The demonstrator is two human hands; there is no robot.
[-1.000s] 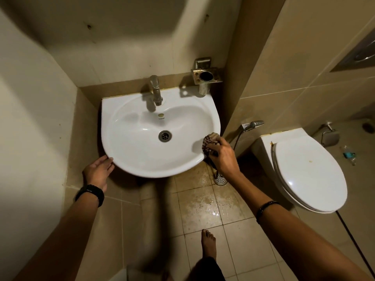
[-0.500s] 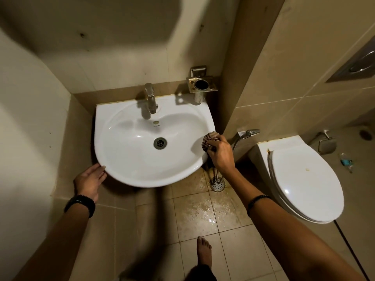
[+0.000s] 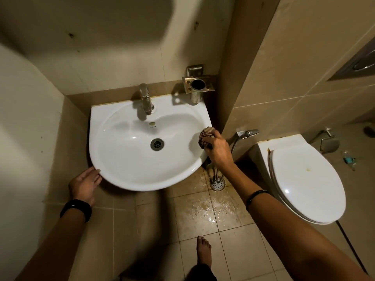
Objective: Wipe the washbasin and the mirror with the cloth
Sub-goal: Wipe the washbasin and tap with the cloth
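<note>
Room: dim tiled bathroom corner, seen from above; no mirror shows in this view, so that half of the job is, I judge, yet to be done.
Floor (image 3: 205, 209): wet tiles below the washbasin's right side, a drain grate (image 3: 217, 184) set into them.
Toilet (image 3: 304, 183): lid down, well to the right of the washbasin, out of my way.
Washbasin (image 3: 142, 173): white, fixed to the back wall, bowl bare around the drain hole (image 3: 157, 144); it is the surface I am working on.
Right hand (image 3: 218, 148): at the washbasin's right rim, fingers clamped on the bunched cloth so I can press it against the edge.
Left hand (image 3: 85, 184): fingers loosely spread, holding nothing, fingertips against the washbasin's lower left rim, probably to brace me as I lean across.
Tap (image 3: 145, 99): at the washbasin's back edge, no water visibly running.
Cup holder (image 3: 197, 86): metal, on the wall above the washbasin's back right corner.
Cloth (image 3: 205, 134): dark patterned wad, touching the washbasin's right rim, partly hidden under my fingers.
</note>
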